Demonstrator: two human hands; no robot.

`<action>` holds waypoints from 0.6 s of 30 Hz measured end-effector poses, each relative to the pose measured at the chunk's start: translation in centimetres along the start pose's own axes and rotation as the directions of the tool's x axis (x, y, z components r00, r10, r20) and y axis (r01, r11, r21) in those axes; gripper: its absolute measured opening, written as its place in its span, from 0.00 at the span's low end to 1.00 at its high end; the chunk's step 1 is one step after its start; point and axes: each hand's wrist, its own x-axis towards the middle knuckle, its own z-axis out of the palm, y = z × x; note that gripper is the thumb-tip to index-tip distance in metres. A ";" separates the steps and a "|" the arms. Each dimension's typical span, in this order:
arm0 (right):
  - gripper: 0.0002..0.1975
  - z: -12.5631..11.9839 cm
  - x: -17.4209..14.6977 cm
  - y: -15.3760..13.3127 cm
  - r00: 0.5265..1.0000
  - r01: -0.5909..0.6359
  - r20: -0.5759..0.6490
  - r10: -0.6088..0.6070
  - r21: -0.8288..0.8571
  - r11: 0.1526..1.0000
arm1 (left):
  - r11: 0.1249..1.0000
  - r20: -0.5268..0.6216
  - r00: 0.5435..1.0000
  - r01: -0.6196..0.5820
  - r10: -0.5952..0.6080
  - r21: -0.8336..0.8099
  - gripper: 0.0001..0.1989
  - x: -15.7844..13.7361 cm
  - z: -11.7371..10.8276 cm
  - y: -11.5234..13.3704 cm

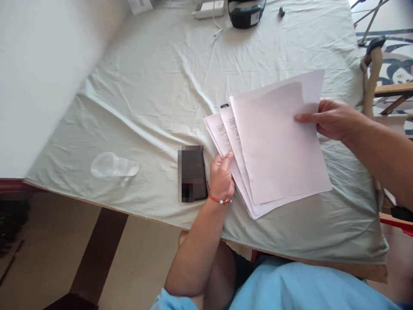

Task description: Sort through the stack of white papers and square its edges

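Observation:
A fanned stack of paper sheets [280, 146] is held between both hands above the cloth-covered table. The top sheet shows a blank face, while printed lines are visible on the sheets fanned out at the left. My left hand [222, 176], with a red string bracelet at the wrist, pinches the left edge of the lower sheets, thumb on top. My right hand [334, 118] grips the right edge of the upper sheets, its thumb on the blank face and its other fingers mostly hidden underneath. Just left of my left hand lies a dark phone-like object [195, 174], partly pixelated.
A clear plastic cup [112, 165] lies on its side at the left. Along the far side are a white adapter with a cable [209, 9], a black headset-like device [245, 16] and a small black object [282, 12]. A wooden chair [374, 73] stands at the right edge.

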 end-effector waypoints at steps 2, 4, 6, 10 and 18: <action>0.19 -0.2 0.2 0.2 1.000 0.016 -0.001 -0.016 0.017 1.000 | 1.000 -0.047 0.999 -0.006 0.006 -0.013 0.08 0.1 0.0 0.0; 0.20 -0.3 0.3 0.3 0.999 0.027 -0.025 -0.026 0.041 0.999 | 1.000 -0.080 0.997 -0.004 0.003 -0.008 0.06 0.2 0.0 0.0; 0.20 -0.3 0.3 0.2 0.996 0.039 -0.077 -0.034 0.070 0.997 | 1.000 -0.071 0.997 0.006 -0.007 -0.002 0.07 0.3 -0.1 -0.1; 0.16 0.0 0.2 -0.4 0.985 0.045 -0.168 -0.031 0.081 0.996 | 1.000 -0.022 1.000 0.008 -0.008 -0.001 0.10 0.3 -0.3 -0.3; 0.15 0.1 -0.1 -0.7 0.977 0.060 -0.205 -0.051 0.040 0.997 | 1.000 0.005 1.000 -0.004 0.004 0.024 0.14 0.5 -0.4 -0.6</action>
